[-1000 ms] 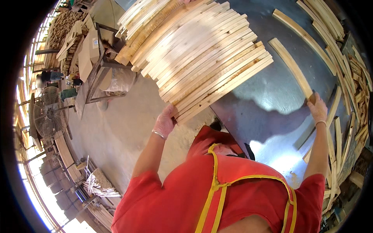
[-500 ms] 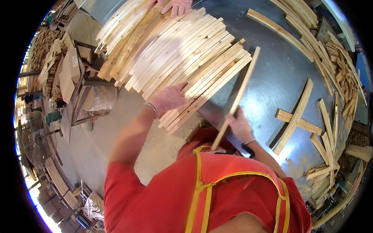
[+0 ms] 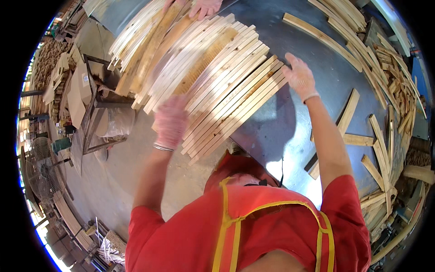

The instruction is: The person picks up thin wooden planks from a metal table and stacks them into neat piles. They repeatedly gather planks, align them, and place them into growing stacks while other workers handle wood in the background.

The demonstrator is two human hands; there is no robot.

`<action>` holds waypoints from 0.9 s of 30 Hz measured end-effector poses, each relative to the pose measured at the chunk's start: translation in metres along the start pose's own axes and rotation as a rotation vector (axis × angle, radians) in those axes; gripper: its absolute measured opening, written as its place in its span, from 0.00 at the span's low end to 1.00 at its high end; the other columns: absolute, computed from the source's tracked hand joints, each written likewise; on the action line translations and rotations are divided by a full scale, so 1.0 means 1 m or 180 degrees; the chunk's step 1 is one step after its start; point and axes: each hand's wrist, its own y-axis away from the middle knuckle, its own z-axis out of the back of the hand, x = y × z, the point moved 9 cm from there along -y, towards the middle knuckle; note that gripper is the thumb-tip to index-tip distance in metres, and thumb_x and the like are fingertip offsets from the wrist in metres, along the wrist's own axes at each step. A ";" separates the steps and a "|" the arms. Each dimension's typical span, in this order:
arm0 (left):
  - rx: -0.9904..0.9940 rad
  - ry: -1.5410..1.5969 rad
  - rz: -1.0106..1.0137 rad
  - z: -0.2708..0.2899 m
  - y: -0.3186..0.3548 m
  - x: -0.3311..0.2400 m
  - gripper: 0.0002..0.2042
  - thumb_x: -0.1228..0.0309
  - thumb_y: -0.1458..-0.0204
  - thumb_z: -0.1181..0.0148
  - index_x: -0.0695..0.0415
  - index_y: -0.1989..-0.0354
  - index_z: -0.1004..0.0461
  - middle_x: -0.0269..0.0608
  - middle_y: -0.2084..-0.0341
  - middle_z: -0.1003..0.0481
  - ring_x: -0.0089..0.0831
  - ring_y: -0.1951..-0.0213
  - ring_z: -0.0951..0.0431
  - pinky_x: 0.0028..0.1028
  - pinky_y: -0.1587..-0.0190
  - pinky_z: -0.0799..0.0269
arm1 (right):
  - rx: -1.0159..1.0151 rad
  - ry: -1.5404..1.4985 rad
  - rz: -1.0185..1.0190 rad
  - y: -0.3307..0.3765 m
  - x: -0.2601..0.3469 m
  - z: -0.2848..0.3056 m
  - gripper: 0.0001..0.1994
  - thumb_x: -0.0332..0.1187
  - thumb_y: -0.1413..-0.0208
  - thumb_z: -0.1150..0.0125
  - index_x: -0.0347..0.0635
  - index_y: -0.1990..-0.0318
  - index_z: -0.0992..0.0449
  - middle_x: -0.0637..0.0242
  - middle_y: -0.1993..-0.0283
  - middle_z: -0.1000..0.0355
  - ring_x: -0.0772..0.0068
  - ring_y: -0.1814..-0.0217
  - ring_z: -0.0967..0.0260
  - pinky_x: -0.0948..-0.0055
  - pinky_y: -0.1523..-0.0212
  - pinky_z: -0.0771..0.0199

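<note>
A row of pale wooden strips (image 3: 231, 77) lies side by side across the metal table. My left hand (image 3: 171, 120), gloved and blurred, is over the near ends of the strips. It meets the lower end of a browner, rough-faced strip (image 3: 206, 59) in the row; its fingers are too smeared to show a grip. At the row's right edge, my gloved right hand (image 3: 300, 79) is open, its fingers beside the outermost strip (image 3: 253, 109) and nothing held. Another person's gloved hand (image 3: 206, 7) rests on the far ends, near darker boards (image 3: 154, 50).
On the metal table (image 3: 317, 50), a long curved-looking strip (image 3: 321, 34) and crossed offcuts (image 3: 358, 139) lie to the right. Beyond them is a heap of wood scraps (image 3: 398, 86). A floor fan (image 3: 43, 165) and a frame stand with cardboard (image 3: 86, 90) are on the left.
The strip my right hand held has left it, and that hand has moved up and forward to the row's edge. My left hand has shifted left; a browner strip face now shows mid-row.
</note>
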 end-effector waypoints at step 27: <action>0.0229 -0.0040 0.0895 -0.019 -0.068 0.108 0.23 0.62 0.38 0.38 0.48 0.33 0.24 0.47 0.45 0.18 0.50 0.47 0.17 0.48 0.44 0.20 | -0.1199 -0.0994 -0.2122 0.249 -0.225 0.021 0.30 0.34 0.38 0.32 0.32 0.30 0.31 0.52 0.39 0.23 0.55 0.39 0.26 0.61 0.35 0.29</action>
